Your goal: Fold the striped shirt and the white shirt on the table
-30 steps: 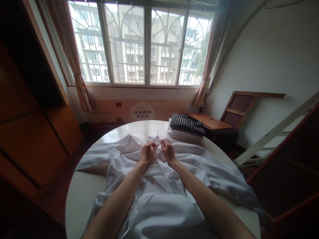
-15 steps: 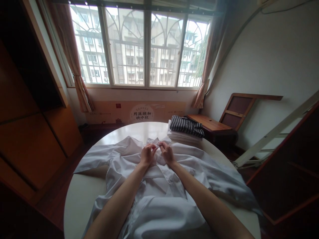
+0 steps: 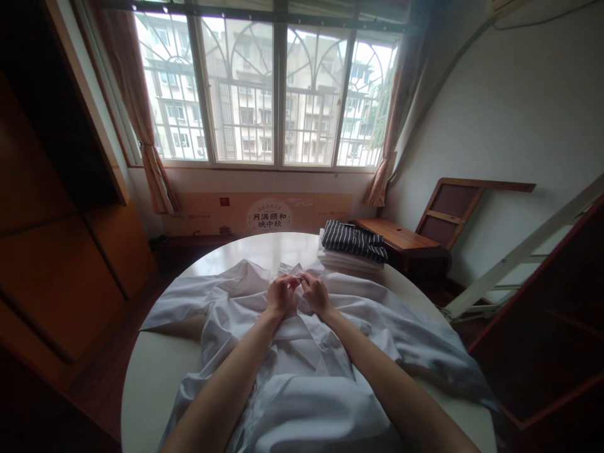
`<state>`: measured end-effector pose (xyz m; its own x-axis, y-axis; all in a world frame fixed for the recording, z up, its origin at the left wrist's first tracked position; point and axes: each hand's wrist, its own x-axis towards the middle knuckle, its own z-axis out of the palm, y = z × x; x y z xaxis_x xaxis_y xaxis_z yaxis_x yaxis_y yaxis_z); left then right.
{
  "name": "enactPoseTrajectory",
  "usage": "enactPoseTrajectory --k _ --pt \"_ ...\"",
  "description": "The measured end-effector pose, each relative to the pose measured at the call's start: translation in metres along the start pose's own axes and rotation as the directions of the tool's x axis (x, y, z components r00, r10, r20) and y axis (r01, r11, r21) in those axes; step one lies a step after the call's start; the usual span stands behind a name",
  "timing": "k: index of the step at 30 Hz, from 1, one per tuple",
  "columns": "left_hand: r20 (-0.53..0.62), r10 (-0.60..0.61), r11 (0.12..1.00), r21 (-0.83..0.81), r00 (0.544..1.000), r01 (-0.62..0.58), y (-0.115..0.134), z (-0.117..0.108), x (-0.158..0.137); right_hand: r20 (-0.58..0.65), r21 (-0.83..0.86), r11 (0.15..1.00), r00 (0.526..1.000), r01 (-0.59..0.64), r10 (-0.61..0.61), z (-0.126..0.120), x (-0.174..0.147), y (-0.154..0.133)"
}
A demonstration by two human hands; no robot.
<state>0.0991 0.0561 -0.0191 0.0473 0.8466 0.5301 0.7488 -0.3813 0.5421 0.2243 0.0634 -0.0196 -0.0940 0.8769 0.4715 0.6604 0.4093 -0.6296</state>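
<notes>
A white long-sleeved shirt (image 3: 325,402) lies spread over a round white table (image 3: 151,377), one sleeve out to each side and its collar toward the window. Both hands meet at the front opening just below the collar. My left hand (image 3: 280,294) is closed, pinching the shirt's edge between thumb and fingers. Close beside it, my right hand (image 3: 315,294) pinches the fabric from the other side, fingertips almost touching those of the left. Any button between the fingertips is too small to make out.
Behind the shirt's right shoulder, a striped black garment (image 3: 352,239) rests on folded white cloth (image 3: 349,259). A wooden cabinet (image 3: 396,233) stands beyond the table, and a ladder (image 3: 514,270) leans at the right. Wardrobe doors (image 3: 61,283) line the left.
My fingertips have shifted slightly at the shirt's opening, the right hand dipping a little. The shirt and folded stack lie as before.
</notes>
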Motion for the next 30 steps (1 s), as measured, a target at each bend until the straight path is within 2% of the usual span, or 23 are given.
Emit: enactPoseTrajectory --k 15,23,30 --pt "0.011 -0.029 0.999 0.016 1.0 0.029 0.0026 -0.004 -0.0013 0.006 -0.071 0.997 1.0 0.012 -0.012 0.0028 0.0015 0.0022" --pt "0.008 -0.056 0.998 0.011 0.998 0.056 -0.0007 -0.0028 -0.0005 0.026 -0.211 0.978 1.0 0.011 -0.006 0.0005 -0.0001 -0.0051" --pt "0.041 -0.068 0.998 -0.011 0.997 0.069 0.0006 -0.0042 0.0006 0.002 -0.238 0.969 0.998 0.069 -0.07 -0.0015 -0.0007 -0.0071"
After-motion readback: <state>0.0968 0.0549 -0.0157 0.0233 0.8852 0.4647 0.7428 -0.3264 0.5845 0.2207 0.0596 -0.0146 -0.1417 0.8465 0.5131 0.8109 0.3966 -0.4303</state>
